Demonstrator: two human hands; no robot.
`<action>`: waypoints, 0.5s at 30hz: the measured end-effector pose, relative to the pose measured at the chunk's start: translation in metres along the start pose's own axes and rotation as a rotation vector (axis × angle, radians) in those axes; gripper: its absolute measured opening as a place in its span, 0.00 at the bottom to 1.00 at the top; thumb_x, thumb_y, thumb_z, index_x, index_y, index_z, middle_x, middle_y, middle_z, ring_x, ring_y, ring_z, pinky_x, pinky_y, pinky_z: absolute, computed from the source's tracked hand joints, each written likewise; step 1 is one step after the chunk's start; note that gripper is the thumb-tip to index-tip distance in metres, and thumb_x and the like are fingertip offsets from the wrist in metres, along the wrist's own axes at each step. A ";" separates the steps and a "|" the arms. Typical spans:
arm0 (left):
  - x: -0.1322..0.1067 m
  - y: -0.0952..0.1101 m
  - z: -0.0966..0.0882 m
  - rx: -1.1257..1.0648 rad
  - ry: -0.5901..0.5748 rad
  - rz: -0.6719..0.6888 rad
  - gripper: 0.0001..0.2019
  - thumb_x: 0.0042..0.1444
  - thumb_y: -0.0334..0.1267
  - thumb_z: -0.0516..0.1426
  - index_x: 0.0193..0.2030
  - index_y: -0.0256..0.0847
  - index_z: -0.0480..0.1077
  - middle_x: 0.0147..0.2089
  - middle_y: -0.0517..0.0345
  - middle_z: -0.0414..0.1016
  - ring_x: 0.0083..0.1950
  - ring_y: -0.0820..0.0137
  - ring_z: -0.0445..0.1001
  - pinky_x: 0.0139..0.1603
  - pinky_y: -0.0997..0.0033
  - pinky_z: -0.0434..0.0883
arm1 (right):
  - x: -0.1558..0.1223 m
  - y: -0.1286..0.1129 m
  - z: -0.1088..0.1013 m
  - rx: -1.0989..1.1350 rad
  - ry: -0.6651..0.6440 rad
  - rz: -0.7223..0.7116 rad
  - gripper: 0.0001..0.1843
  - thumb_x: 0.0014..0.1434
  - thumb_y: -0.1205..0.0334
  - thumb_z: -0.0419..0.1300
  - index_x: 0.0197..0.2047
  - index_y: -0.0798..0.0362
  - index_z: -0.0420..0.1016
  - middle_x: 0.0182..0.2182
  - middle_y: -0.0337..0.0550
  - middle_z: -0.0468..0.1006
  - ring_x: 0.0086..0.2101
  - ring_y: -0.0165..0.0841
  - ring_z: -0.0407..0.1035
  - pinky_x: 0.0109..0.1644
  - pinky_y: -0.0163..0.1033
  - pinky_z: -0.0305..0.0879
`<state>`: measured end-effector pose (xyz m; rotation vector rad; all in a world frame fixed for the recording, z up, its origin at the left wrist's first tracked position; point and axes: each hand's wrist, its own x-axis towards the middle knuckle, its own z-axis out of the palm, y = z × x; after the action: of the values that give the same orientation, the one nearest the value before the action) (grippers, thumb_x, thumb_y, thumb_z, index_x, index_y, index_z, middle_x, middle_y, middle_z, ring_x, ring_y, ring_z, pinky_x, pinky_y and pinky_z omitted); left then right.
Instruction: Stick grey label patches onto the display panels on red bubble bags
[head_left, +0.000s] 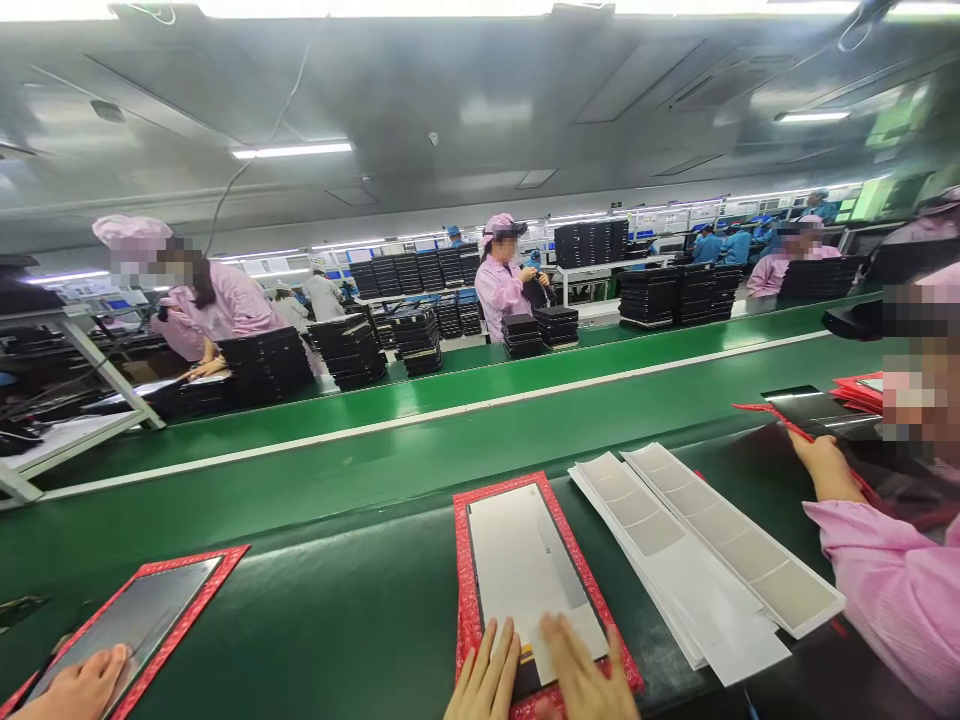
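My left hand (pixel 484 672) and my right hand (pixel 585 668) lie at the bottom middle of the view, fingers apart. Both rest on the near end of a pale rectangular display panel (pixel 525 570), which sits in a red foam tray (pixel 470 590). Neither hand visibly grips anything. Just right of my right hand lies a pile of white backing sheets with grey rectangular patches (pixel 705 550). The panel's near end is partly hidden by my fingers.
A co-worker's hand (pixel 79 687) rests on another panel in a red tray (pixel 187 590) at the left. A pink-sleeved co-worker (pixel 885 570) handles a dark sheet at the right. A green conveyor belt (pixel 375 470) runs behind, with stacks of black panels beyond.
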<state>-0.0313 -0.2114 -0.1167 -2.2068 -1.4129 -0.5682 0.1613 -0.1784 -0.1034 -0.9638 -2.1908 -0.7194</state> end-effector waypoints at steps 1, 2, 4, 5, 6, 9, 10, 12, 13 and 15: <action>0.002 -0.001 -0.004 -0.031 -0.021 -0.030 0.22 0.61 0.36 0.45 0.62 0.46 0.52 0.55 0.58 0.70 0.55 0.67 0.68 0.51 0.72 0.68 | -0.002 0.013 -0.009 0.004 -0.083 0.071 0.27 0.61 0.53 0.45 0.61 0.55 0.55 0.55 0.41 0.63 0.57 0.36 0.55 0.62 0.54 0.46; 0.005 -0.003 -0.010 -0.083 -0.033 -0.056 0.20 0.60 0.38 0.47 0.60 0.47 0.57 0.54 0.58 0.70 0.55 0.67 0.68 0.51 0.72 0.68 | -0.005 0.026 -0.018 0.011 -0.157 0.147 0.30 0.61 0.52 0.45 0.63 0.55 0.48 0.55 0.43 0.62 0.53 0.38 0.61 0.56 0.53 0.56; 0.014 -0.014 -0.023 -0.221 -0.046 -0.160 0.18 0.56 0.44 0.51 0.54 0.47 0.65 0.55 0.56 0.70 0.54 0.65 0.69 0.50 0.69 0.69 | -0.010 0.050 -0.038 0.026 -0.250 0.219 0.36 0.61 0.50 0.44 0.65 0.57 0.34 0.55 0.45 0.62 0.48 0.41 0.67 0.44 0.53 0.67; 0.020 -0.022 -0.029 -0.296 -0.048 -0.264 0.19 0.54 0.48 0.53 0.51 0.45 0.68 0.54 0.53 0.70 0.53 0.63 0.69 0.50 0.67 0.70 | -0.012 0.059 -0.047 0.031 -0.268 0.227 0.38 0.61 0.50 0.44 0.65 0.58 0.30 0.55 0.46 0.62 0.47 0.42 0.67 0.40 0.52 0.69; 0.027 -0.030 -0.034 -0.373 -0.054 -0.407 0.20 0.52 0.50 0.53 0.49 0.43 0.69 0.52 0.50 0.71 0.51 0.62 0.71 0.48 0.65 0.71 | -0.014 0.067 -0.056 0.031 -0.277 0.230 0.38 0.61 0.50 0.43 0.65 0.58 0.28 0.55 0.46 0.62 0.48 0.42 0.67 0.39 0.53 0.69; 0.049 -0.050 -0.041 -0.626 -0.126 -0.858 0.23 0.50 0.56 0.52 0.41 0.37 0.71 0.36 0.51 0.76 0.35 0.64 0.75 0.36 0.66 0.72 | -0.017 0.084 -0.075 0.011 -0.265 0.299 0.36 0.61 0.52 0.41 0.66 0.57 0.29 0.57 0.47 0.58 0.52 0.45 0.62 0.45 0.56 0.66; 0.055 -0.054 -0.041 -0.698 -0.155 -0.947 0.24 0.50 0.57 0.51 0.37 0.36 0.71 0.30 0.54 0.75 0.30 0.66 0.73 0.33 0.69 0.71 | -0.017 0.088 -0.078 0.009 -0.259 0.330 0.34 0.61 0.52 0.40 0.66 0.55 0.30 0.57 0.47 0.58 0.53 0.45 0.60 0.46 0.57 0.65; 0.065 -0.056 -0.038 -0.769 -0.180 -1.012 0.24 0.48 0.60 0.50 0.29 0.38 0.69 0.23 0.61 0.70 0.26 0.70 0.69 0.29 0.73 0.66 | -0.016 0.092 -0.082 0.013 -0.243 0.377 0.33 0.62 0.52 0.40 0.66 0.53 0.32 0.58 0.46 0.58 0.54 0.46 0.58 0.47 0.59 0.62; 0.069 -0.055 -0.037 -0.769 -0.167 -1.008 0.23 0.48 0.60 0.50 0.26 0.39 0.66 0.21 0.63 0.68 0.25 0.71 0.67 0.29 0.74 0.64 | -0.016 0.092 -0.082 0.020 -0.242 0.386 0.33 0.62 0.52 0.40 0.66 0.51 0.34 0.58 0.45 0.58 0.55 0.46 0.58 0.48 0.59 0.62; 0.074 -0.052 -0.037 -0.747 -0.125 -0.963 0.22 0.50 0.59 0.49 0.23 0.41 0.63 0.20 0.65 0.64 0.24 0.73 0.63 0.27 0.76 0.61 | -0.014 0.090 -0.081 0.040 -0.254 0.385 0.32 0.61 0.51 0.43 0.66 0.49 0.36 0.58 0.44 0.58 0.55 0.45 0.57 0.51 0.59 0.60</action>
<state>-0.0536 -0.1595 -0.0372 -1.8919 -2.6526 -1.4839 0.2655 -0.1876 -0.0408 -1.4698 -2.1243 -0.3875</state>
